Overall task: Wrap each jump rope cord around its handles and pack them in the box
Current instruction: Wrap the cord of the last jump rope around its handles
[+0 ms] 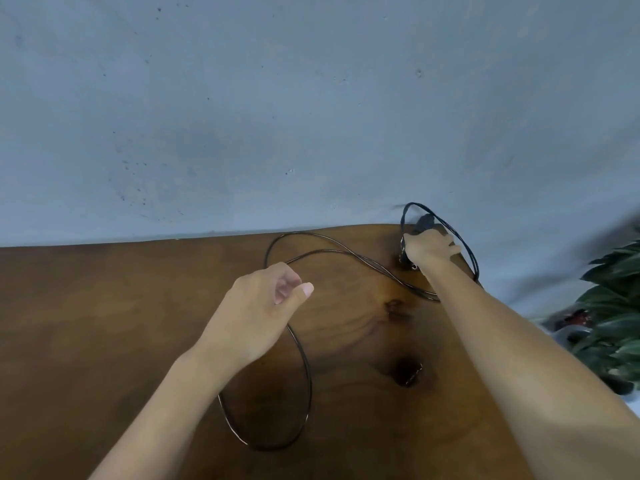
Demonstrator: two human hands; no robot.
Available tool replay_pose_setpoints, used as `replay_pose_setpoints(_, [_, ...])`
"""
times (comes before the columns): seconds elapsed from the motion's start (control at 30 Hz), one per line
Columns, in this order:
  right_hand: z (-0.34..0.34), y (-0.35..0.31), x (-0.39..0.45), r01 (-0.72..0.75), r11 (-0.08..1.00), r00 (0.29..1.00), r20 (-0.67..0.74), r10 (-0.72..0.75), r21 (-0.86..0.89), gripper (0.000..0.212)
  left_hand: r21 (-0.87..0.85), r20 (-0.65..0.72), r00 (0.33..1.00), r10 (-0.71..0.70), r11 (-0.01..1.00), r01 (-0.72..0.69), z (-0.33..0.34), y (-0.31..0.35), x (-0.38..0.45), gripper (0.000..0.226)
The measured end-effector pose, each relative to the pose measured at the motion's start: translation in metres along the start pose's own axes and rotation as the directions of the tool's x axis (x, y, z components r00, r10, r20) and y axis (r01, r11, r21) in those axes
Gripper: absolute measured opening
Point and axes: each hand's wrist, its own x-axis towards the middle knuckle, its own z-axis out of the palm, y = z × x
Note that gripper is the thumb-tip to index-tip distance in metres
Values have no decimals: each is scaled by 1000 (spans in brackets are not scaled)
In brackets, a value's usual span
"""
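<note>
A thin black jump rope cord lies in wide loops on the brown wooden table. My right hand grips the black handles at the table's far right corner, with a few turns of cord looped around them and my wrist. My left hand is over the middle of the table, fingers curled, with the cord running under the palm; whether it pinches the cord is hidden. No box is in view.
A grey-blue wall rises right behind the table. A green leafy plant stands past the table's right edge. Dark knots mark the wood near the centre right.
</note>
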Motion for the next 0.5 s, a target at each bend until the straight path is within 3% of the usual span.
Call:
replay_pose_setpoints(0.1, [-3, 8, -5, 45, 985, 999, -3, -45, 167, 44, 1, 12, 1000, 12, 1000, -12, -1, 6, -4, 22])
replay_pose_setpoints(0.13, [-4, 9, -9, 48, 954, 998, 24, -57, 296, 42, -1, 15, 1000, 14, 1000, -14, -2, 8, -6, 22])
replay_pose_setpoints(0.2, [-8, 14, -22, 29, 815, 988, 107, -112, 579, 34, -1, 16, 1000, 23, 1000, -23, -4, 14, -10, 24])
replay_pose_setpoints(0.27, [-16, 16, -47, -1, 664, 959, 189, -211, 748, 29, 12, 17, 999, 34, 999, -34, -7, 19, -16, 26])
replay_pose_setpoints(0.37, [-27, 19, -89, -62, 455, 890, 256, -378, 888, 25, 0, 10, 999, 32, 999, -32, -9, 27, -24, 26])
replay_pose_setpoints(0.5, [-41, 23, -149, -171, 272, 818, 290, -497, 947, 29, -35, -1, 1000, 22, 999, -22, -7, 36, -35, 27])
